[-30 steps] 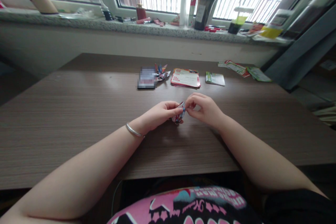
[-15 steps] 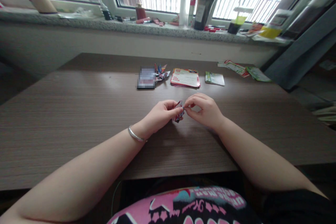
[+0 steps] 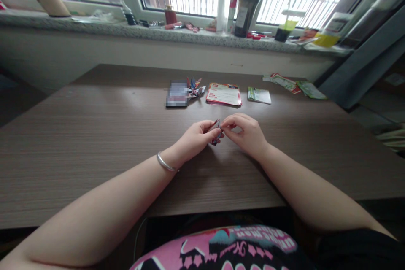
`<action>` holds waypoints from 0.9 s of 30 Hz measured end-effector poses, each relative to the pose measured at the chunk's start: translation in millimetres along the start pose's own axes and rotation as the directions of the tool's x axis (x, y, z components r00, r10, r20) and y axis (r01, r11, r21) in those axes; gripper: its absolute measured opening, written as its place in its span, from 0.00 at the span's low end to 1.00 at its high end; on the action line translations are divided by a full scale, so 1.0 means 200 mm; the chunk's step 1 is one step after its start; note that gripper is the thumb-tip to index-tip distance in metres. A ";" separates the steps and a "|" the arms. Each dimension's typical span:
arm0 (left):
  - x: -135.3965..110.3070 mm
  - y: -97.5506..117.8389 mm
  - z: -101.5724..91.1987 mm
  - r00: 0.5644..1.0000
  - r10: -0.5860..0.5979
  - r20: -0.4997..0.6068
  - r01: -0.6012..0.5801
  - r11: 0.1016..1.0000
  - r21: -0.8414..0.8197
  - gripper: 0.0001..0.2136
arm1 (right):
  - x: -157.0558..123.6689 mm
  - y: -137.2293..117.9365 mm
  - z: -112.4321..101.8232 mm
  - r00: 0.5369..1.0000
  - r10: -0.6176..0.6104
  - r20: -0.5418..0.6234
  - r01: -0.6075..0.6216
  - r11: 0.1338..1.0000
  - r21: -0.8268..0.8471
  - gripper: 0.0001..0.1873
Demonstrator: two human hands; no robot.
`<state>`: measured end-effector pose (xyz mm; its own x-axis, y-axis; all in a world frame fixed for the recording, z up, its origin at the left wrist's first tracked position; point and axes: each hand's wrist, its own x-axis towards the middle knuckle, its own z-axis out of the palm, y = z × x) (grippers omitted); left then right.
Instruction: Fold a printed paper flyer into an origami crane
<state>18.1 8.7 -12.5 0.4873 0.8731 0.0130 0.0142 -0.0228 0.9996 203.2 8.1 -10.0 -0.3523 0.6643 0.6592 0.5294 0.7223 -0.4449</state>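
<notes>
My left hand (image 3: 202, 133) is closed round a small piece of folded printed paper (image 3: 215, 125), red, white and bluish, held just above the table. Thumb and fingers cover much of it. From the other side, my right hand (image 3: 243, 130) pinches the paper's right edge between thumb and fingertips. Beyond the hands lie folded paper pieces (image 3: 196, 91) in similar colours, touching a dark flat device (image 3: 177, 94) with a blurred-out screen. Right of these sits a stack of red-edged printed sheets (image 3: 224, 94).
A smaller stack of green and white cards (image 3: 259, 95) lies to the right. Colourful packets (image 3: 286, 83) are near the table's far right edge. Behind the wooden table (image 3: 95, 135), a stone windowsill (image 3: 190, 36) carries bottles, a dark lidded cup (image 3: 243, 12) and small items.
Both hands stay on the folded paper. It has tilted slightly between the fingers, and the right fingertips have shifted a little to the left.
</notes>
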 end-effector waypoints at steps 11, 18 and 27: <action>-0.01 0.02 0.01 0.994 -0.006 -0.107 0.007 1.000 0.011 0.16 | 0.01 0.02 0.00 0.999 0.012 0.051 -0.019 0.991 0.135 0.03; -0.01 0.02 0.03 0.991 0.001 -0.132 -0.007 0.999 -0.046 0.15 | 0.00 0.02 0.02 1.000 0.011 0.014 -0.013 0.988 0.152 0.05; -0.01 0.01 0.02 0.994 -0.013 -0.104 0.005 0.997 -0.081 0.13 | 0.00 0.00 0.02 0.999 -0.043 0.000 0.043 0.991 0.123 0.05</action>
<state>20.5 5.1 -11.3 0.3933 0.9194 0.0022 -0.0540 0.0207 0.9983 201.4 8.9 -13.0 -0.3750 0.6324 0.6779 0.4149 0.7684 -0.4873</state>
